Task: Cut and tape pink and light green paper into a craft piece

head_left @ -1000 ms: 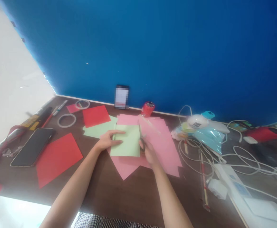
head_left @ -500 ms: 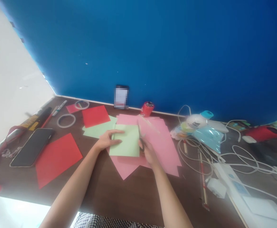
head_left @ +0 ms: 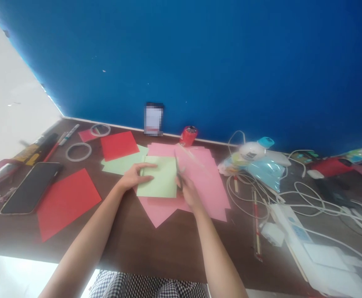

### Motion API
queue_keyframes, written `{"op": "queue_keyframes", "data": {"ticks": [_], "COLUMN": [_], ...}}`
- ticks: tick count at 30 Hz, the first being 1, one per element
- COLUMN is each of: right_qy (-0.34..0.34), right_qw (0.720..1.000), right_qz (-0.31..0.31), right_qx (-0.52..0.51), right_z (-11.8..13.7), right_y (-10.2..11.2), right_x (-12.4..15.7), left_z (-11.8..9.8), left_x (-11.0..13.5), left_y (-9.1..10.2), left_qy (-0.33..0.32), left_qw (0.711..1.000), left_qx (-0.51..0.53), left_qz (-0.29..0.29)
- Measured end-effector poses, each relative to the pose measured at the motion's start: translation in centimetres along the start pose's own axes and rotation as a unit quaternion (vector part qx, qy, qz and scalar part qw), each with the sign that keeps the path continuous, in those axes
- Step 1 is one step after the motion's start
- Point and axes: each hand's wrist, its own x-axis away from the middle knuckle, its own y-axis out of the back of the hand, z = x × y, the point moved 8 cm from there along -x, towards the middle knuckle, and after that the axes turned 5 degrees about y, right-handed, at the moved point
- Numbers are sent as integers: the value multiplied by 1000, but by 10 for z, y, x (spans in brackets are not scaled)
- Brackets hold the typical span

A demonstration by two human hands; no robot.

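Observation:
A light green paper sheet (head_left: 162, 182) lies over several pink sheets (head_left: 204, 182) on the dark tabletop. At its left edge, my left hand (head_left: 134, 176) holds it, with thumb and index finger reaching over the top. In my right hand (head_left: 190, 192) is a pair of dark scissors (head_left: 178, 169), closed around the handles. Their blades point away from me along the green sheet's right edge; whether they are parted is too blurred to tell. Another green sheet (head_left: 118, 165) is partly under a red sheet (head_left: 120, 145) to the left.
A phone (head_left: 30, 188) lies left, beside another red sheet (head_left: 69, 203). Tape rolls (head_left: 78, 152) and pens sit behind. A red cup-like object (head_left: 188, 135) and a propped phone (head_left: 154, 120) stand by the blue wall. White cables, a power strip (head_left: 292, 227) and packets crowd the right.
The whole view has shifted slightly, so everything sits a little higher and further left. Both hands keep their hold on the green sheet and the scissors; little else differs.

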Motion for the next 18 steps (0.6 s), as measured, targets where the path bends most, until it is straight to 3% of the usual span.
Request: {"op": "queue_keyframes", "data": {"ticks": [10, 14, 16, 18], "right_qy": [3, 10, 3, -14], "right_qw": [1000, 1000, 999, 997], "right_qz": [5, -21, -33, -33], "right_qx": [-21, -18, -29, -62], "right_z": [-6, -2, -1, -2], "right_y": [0, 5, 8, 10], "right_x": [0, 1, 3, 4], "left_z": [5, 5, 8, 10], "left_x": [0, 2, 1, 2], "left_y": [4, 5, 12, 29], "left_qy": [13, 20, 19, -1], "left_qw": [1000, 999, 998, 989], "left_qx": [0, 8, 14, 17], "left_qz": [-17, -24, -55, -145]}}
